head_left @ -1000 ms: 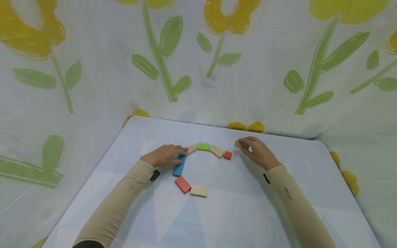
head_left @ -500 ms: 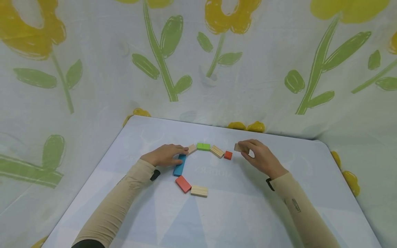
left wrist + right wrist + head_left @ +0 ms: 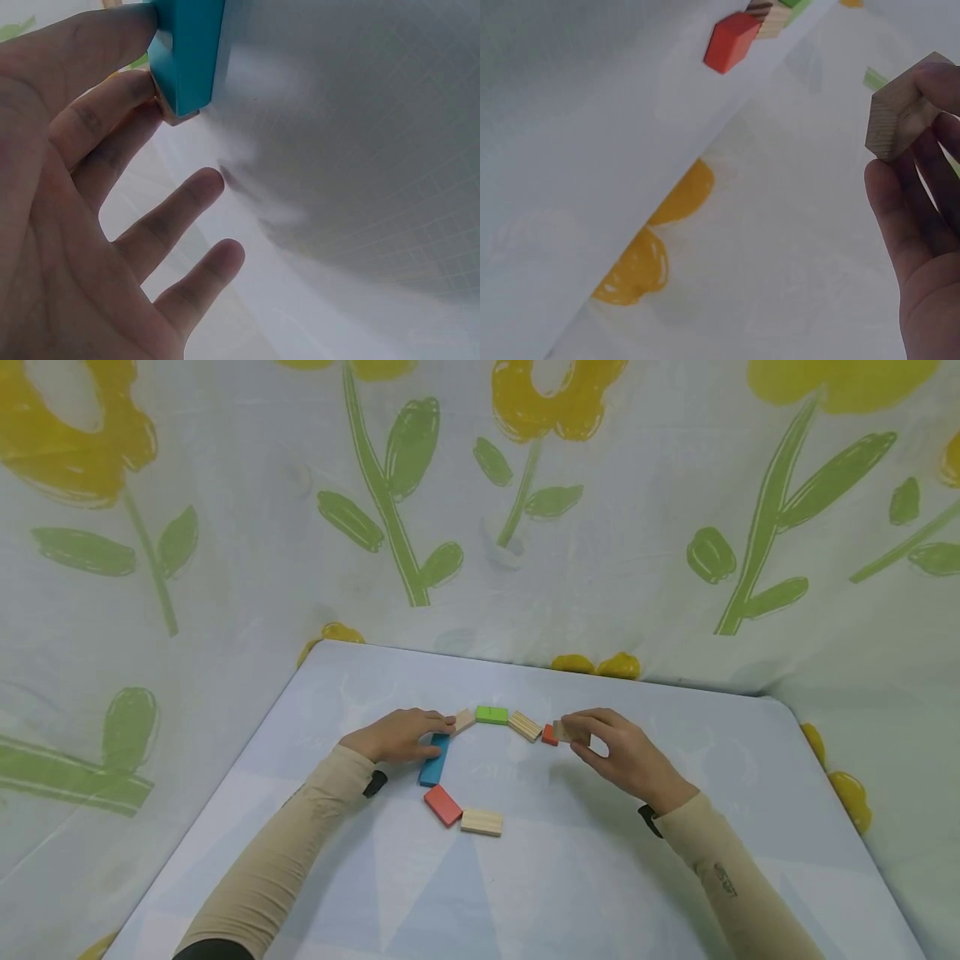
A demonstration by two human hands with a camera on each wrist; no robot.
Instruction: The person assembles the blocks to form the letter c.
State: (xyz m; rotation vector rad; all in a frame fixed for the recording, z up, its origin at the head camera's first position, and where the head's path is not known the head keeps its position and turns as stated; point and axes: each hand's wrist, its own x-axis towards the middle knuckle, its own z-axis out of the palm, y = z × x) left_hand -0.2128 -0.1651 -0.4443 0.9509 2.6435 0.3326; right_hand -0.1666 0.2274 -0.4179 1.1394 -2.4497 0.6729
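Note:
My left hand rests at the left of a curved row of wooden blocks. Its thumb touches the blue block, and its first fingers reach the pale block behind; the other two stay extended off the blocks. My right hand pinches a plain wooden block between thumb and fingers. That block is above the table, just right of the small red block, and overlaps part of it in the head view.
Along the row lie a green block and a striped wooden block. Nearer are a red block and a natural wood block. The white table backs onto a flower-printed cloth.
My right hand has carried its wooden block left and slightly nearer, toward the small red block. My left hand and the blocks on the table have stayed in place.

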